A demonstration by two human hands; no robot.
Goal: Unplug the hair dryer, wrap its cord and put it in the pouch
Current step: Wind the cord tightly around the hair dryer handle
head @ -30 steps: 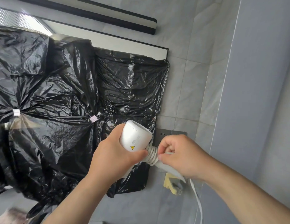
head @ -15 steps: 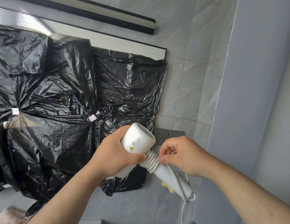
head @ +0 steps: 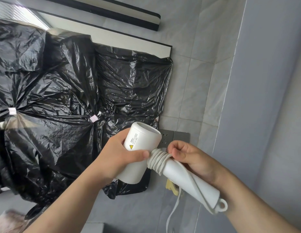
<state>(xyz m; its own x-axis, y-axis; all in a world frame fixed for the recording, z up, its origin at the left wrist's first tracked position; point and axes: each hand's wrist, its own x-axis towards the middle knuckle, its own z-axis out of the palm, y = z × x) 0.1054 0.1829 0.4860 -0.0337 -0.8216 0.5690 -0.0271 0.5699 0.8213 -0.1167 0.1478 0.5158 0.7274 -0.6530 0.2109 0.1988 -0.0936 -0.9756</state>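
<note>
Right-hand fingertips [head: 177, 150] are curled in and pinch the white cord [head: 157, 161] at the top turn of its coil, where the handle [head: 188, 180] meets the barrel. The right hand [head: 196, 161] sits behind the handle. The left hand [head: 119, 157] grips the barrel, thumb laid across the near side and the other fingers curled round the far side. The hair dryer [head: 141, 145] is held in the air between both hands, just in front of the wall socket [head: 179, 137], barrel up-left and handle down-right.

Change in the last second: the coil has gained at least one turn and packed tighter, and the handle, previously masked by the right hand, has swung into view down to its hang loop [head: 222, 206].

Assessment: unplugging looks complete, since the visible socket face carries no plug. Wrapping is under way, with a loose tail still hanging below the handle. The pouch is not in view.

Condition: smooth white body, mesh at the barrel end, yellow warning label on the side. One cord run climbs diagonally up the handle into the coil
</note>
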